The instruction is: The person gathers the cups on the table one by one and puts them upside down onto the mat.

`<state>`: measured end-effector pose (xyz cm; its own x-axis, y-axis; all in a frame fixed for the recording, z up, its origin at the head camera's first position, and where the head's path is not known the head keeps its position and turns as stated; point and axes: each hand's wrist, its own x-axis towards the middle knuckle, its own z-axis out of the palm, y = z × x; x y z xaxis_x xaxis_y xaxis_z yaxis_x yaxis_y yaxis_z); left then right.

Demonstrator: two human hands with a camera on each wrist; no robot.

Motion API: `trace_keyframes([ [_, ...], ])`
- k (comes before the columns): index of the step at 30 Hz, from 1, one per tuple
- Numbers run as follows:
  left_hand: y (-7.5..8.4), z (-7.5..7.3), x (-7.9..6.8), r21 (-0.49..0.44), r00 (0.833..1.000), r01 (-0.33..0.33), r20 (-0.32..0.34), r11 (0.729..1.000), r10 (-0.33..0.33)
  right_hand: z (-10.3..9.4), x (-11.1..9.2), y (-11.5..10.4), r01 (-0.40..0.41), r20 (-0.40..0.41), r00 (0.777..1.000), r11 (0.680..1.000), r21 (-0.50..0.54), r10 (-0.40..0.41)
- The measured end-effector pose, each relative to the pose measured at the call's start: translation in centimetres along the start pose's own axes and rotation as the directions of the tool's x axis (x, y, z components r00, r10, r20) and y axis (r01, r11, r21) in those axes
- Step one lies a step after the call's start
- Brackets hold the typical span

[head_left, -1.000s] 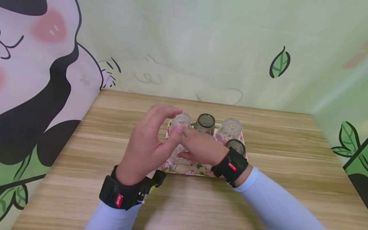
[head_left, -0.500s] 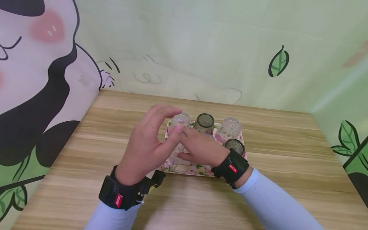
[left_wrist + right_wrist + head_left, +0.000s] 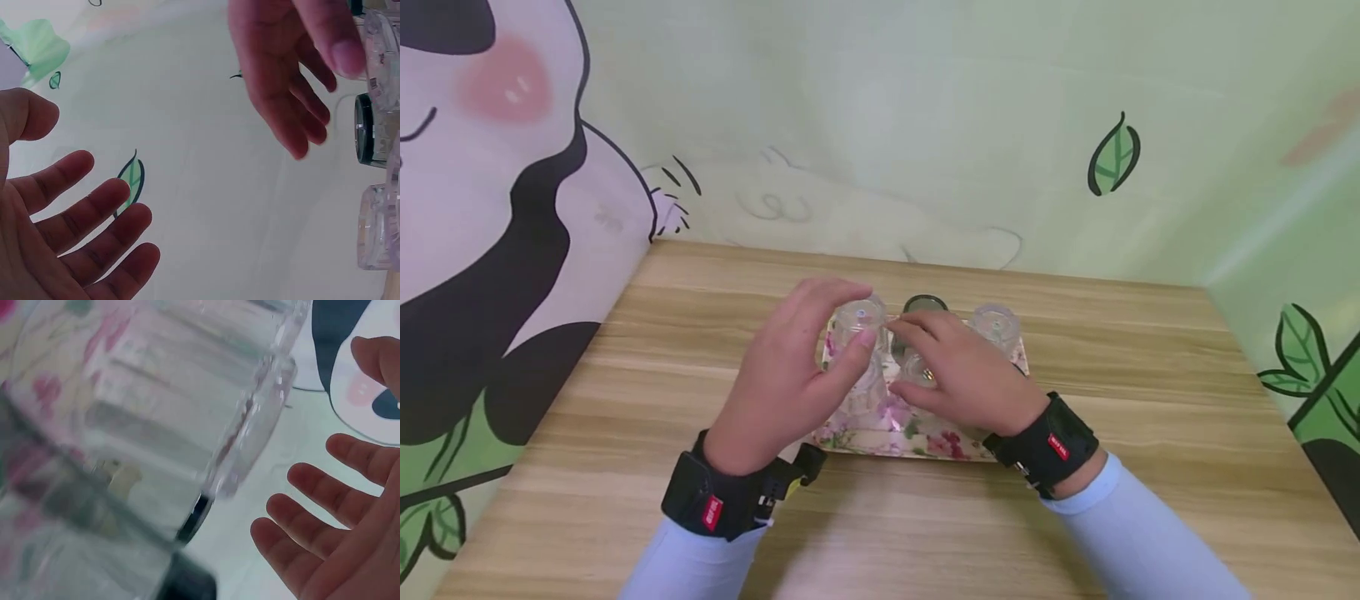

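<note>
Several glasses stand upside down on a floral tray (image 3: 917,446). My left hand (image 3: 782,375) hovers beside the back-left clear glass (image 3: 860,315), thumb and fingers apart; the left wrist view shows nothing in its grasp. My right hand (image 3: 973,371) is over the middle of the tray, fingers loosely bent, close to the front-middle clear glass (image 3: 916,368) and partly covering it. In the right wrist view its fingers (image 3: 306,544) are spread, apart from the glasses. Behind it stands a dark glass (image 3: 923,303). Another clear glass (image 3: 865,387) sits front left.
A further clear glass (image 3: 996,323) stands at the back right of the tray. The right hand mostly hides a dark glass at the front right. Wooden tabletop (image 3: 880,525) surrounds the tray, with a printed cloth wall (image 3: 880,150) behind.
My right hand has moved right, away from the left thumb, uncovering the front-left glass and part of the front-middle one. The left hand has stayed nearly still. The head view has shifted slightly.
</note>
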<state>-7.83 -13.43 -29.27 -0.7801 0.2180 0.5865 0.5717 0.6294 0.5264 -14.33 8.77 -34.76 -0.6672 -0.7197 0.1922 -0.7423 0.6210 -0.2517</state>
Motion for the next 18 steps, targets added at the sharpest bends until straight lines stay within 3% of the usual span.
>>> trace_keyframes([
  [7, -0.9, 0.4, -0.3, 0.055, 0.999, 0.01, 0.049, 0.998, -0.013, -0.1, -0.5, 0.5, -0.032, -0.044, 0.999, 0.999, 0.006, 0.032],
  [13, -2.2, 2.2, -0.7, 0.131, 0.996, -0.005, 0.087, 0.991, -0.007, -0.1, -0.8, 1.2, -0.066, -0.084, 0.995, 0.997, -0.044, 0.062],
  [18, -3.2, 3.4, -0.7, 0.281, 0.979, 0.059, 0.169, 0.958, -0.11, -0.6, -1.1, 1.5, -0.166, -0.039, 0.986, 0.981, -0.098, 0.163],
])
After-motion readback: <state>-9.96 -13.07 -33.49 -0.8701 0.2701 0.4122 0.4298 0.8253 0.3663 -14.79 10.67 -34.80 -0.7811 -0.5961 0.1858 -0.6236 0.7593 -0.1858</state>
